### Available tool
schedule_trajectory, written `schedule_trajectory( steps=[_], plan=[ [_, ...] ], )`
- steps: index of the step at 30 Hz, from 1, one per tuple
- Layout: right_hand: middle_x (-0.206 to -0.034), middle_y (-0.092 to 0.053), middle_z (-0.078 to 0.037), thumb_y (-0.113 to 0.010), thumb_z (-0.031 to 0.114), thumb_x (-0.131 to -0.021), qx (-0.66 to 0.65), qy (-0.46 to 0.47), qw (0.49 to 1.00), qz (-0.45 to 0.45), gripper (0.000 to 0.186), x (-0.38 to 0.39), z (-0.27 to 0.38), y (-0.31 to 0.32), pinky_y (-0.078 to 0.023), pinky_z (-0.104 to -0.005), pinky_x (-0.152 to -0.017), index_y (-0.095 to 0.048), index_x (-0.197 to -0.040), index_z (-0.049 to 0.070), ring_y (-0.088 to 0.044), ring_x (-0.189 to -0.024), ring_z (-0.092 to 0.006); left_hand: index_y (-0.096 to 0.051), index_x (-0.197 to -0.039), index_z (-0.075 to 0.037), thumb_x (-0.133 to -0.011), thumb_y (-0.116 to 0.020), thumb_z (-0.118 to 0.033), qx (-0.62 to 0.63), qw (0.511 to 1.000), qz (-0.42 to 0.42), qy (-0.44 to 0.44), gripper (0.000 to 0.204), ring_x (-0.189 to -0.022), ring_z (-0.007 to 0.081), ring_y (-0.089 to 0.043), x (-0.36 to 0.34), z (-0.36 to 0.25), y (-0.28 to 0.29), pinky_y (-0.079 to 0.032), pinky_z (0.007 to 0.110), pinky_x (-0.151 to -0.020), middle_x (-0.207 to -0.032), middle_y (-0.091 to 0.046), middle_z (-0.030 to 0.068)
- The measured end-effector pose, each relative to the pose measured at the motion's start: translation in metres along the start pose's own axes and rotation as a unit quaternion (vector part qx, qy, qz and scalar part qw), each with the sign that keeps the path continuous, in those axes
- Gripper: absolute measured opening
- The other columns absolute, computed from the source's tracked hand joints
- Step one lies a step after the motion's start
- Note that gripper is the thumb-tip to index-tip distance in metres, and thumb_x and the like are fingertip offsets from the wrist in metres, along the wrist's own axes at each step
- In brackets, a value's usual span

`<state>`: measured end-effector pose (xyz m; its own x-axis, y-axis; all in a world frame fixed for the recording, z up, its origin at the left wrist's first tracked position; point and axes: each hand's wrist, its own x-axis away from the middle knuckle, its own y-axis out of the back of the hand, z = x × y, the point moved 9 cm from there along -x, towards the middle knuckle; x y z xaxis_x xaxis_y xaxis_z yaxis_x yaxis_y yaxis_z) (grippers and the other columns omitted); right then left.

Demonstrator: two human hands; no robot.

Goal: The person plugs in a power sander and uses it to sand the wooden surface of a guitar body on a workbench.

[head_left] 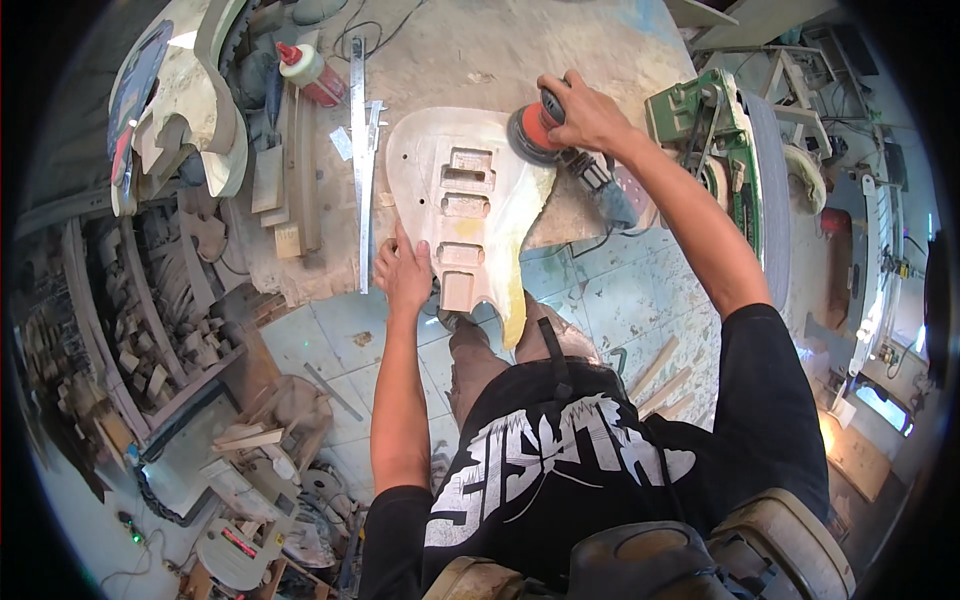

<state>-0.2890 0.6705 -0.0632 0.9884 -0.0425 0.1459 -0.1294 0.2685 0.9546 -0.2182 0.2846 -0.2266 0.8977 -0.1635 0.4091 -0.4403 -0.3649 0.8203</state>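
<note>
A pale wooden electric guitar body point(425, 155) lies on the workbench, with several routed cavities and a yellowish edge along its right side. My right hand point(590, 118) is wrapped round the top of a round red and black sander point(533, 130), which sits on the body's upper right edge. At the lower left edge of the body, my left hand point(404, 272) grips the rim, thumb beside the wood; part of its fingers is hard to make out. The body's lower end juts past the bench's front edge, close to my legs.
Metal rulers point(360, 150), a glue bottle point(310, 73) and wood strips point(298, 170) lie left on the workbench point(450, 50). Another guitar body point(215, 110) stands far left. A second power tool point(605, 190) lies beside the sander; a green belt machine point(735, 150) is right.
</note>
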Motion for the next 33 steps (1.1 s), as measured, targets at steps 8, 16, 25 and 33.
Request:
schedule_trajectory(
  steps=[8, 16, 25, 33],
  plan=[
    [-0.123, -0.057, -0.023, -0.076, 0.014, -0.076, -0.007, 0.066, 0.998, -0.018, 0.073, 0.024, 0.043, -0.014, -0.059, -0.0556, -0.085, -0.051, -0.144, 0.02, -0.069, -0.102, -0.047, -0.023, -0.172, -0.023, -0.109, -0.05, -0.047, -0.017, 1.0, -0.003, 0.01, 0.072, -0.143, 0.0438, -0.037, 0.002, 0.006, -0.001, -0.029, 0.066, -0.115, -0.157, -0.041, 0.0215],
    [-0.122, -0.057, -0.021, -0.077, 0.006, -0.072, 0.0, 0.065, 0.997, -0.03, 0.076, 0.087, 0.08, -0.025, -0.061, -0.0562, -0.078, -0.054, -0.143, 0.021, -0.067, -0.104, -0.0454, -0.021, -0.172, -0.024, -0.109, -0.048, -0.048, 0.002, 1.0, -0.012, -0.009, 0.073, -0.145, 0.046, -0.036, 0.001, 0.006, 0.0, -0.027, 0.068, -0.116, -0.161, -0.038, 0.0235],
    [-0.124, -0.055, -0.023, -0.078, 0.006, -0.076, -0.004, 0.039, 0.999, -0.012, 0.074, 0.105, 0.128, -0.037, -0.062, -0.0538, -0.079, -0.053, -0.143, 0.02, -0.067, -0.101, -0.0469, -0.018, -0.173, -0.024, -0.11, -0.044, -0.056, -0.013, 1.0, -0.018, -0.005, 0.076, -0.147, 0.0491, -0.033, 0.001, 0.008, 0.002, -0.027, 0.068, -0.116, -0.162, -0.037, 0.0262],
    [-0.119, -0.052, -0.018, -0.079, 0.003, -0.074, -0.067, 0.026, 0.997, 0.015, 0.068, 0.223, 0.135, -0.059, -0.059, -0.0562, -0.073, -0.054, -0.135, 0.02, -0.062, -0.102, -0.0443, -0.016, -0.173, -0.018, -0.094, -0.06, -0.075, -0.023, 1.0, 0.004, -0.004, 0.107, -0.149, 0.0463, -0.032, 0.004, -0.014, 0.006, -0.031, 0.07, -0.113, -0.164, -0.036, 0.0247]
  ],
)
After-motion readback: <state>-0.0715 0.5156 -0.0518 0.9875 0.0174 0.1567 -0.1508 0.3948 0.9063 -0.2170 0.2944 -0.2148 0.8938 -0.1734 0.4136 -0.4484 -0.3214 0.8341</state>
